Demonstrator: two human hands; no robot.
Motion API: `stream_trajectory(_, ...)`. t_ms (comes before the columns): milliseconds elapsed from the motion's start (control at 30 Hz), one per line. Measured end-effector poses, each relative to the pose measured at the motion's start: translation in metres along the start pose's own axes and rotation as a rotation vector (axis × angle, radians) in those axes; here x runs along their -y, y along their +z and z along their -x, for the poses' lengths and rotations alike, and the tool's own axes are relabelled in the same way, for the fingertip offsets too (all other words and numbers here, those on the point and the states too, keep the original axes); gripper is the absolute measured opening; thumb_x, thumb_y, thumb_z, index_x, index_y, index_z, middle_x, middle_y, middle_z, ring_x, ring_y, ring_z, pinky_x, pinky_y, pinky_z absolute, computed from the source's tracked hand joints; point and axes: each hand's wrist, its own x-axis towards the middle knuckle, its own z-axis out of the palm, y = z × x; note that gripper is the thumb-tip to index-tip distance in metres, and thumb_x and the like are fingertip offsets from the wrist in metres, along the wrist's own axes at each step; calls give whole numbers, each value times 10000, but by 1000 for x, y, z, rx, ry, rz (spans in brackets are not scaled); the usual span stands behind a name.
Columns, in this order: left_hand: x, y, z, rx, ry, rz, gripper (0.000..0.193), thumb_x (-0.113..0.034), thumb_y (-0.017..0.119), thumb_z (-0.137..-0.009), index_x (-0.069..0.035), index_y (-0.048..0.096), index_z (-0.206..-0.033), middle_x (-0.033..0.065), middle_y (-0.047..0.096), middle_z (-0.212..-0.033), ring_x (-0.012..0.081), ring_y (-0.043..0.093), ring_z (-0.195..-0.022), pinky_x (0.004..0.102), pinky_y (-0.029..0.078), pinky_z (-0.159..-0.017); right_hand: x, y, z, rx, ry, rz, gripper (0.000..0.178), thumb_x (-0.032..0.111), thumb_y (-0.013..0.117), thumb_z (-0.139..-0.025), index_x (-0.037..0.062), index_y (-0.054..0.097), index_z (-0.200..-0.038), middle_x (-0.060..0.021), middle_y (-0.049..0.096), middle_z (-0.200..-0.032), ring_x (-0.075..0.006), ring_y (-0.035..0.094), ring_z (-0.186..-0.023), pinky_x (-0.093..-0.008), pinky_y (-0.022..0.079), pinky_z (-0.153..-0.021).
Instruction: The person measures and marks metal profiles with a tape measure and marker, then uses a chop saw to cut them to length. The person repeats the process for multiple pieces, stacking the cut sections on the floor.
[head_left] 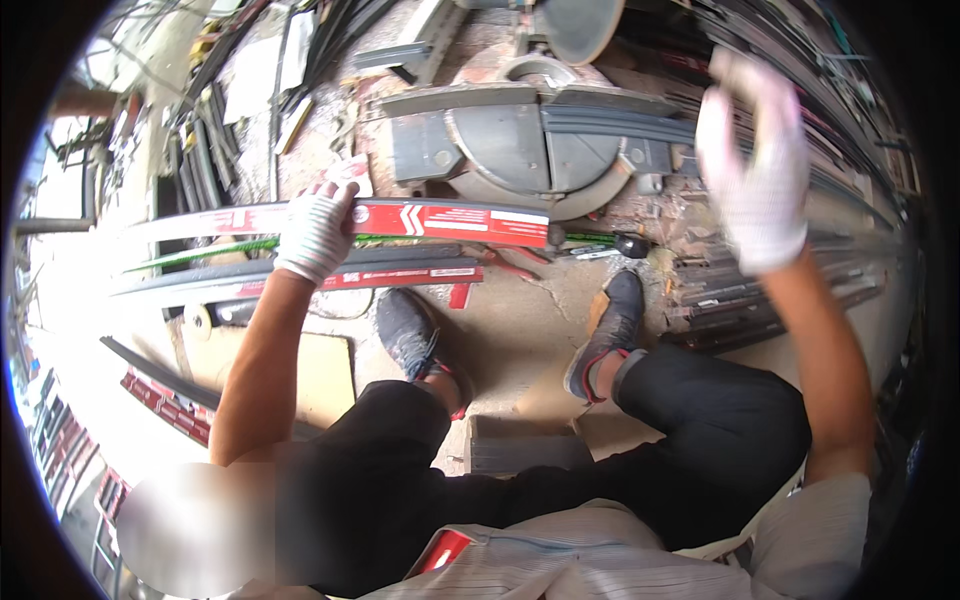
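Note:
My left hand [318,232], in a white knitted glove, is closed around a long dark strip with a red printed label [450,220]. The strip lies crosswise in front of a mitre saw base [500,145], and its far left part is washed out by glare. My right hand [752,165], also gloved and a little blurred, is raised right of the saw. Its thumb and fingers are apart, with nothing seen between them. Near it, grey profile strips [620,122] rest across the saw base. The round saw blade [580,28] shows at the top edge.
More red-labelled strips [400,277] lie below the held one, beside red-handled pliers [515,262]. A black and green tape measure [630,245] sits near my shoe. Stacked dark strips [740,295] fill the right side; offcuts [205,145] stand at upper left. A cardboard sheet [320,375] lies left of my feet.

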Motion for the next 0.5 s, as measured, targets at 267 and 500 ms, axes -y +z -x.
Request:
stream_trajectory(267, -11, 1, 21, -48, -57, 51, 364, -85, 677, -760, -92, 660, -1123, 151, 643, -961, 377, 607, -956, 522, 447, -917, 134, 24, 66, 748, -162, -398, 677, 216, 787, -745, 25, 523, -1338, -199, 548, -1287, -373, 558, -1156, -505, 449, -1038)
stream_trajectory(500, -9, 2, 40, -107, -44, 128, 402, -156, 703, -774, -129, 652, -1171, 71, 666, -1041, 306, 629, -1076, 546, 372, -1131, 153, 127, 131, 1016, 125, -127, 816, 326, 795, -780, 61, 393, -1438, -224, 591, -1212, -400, 617, -1068, -540, 504, -915)
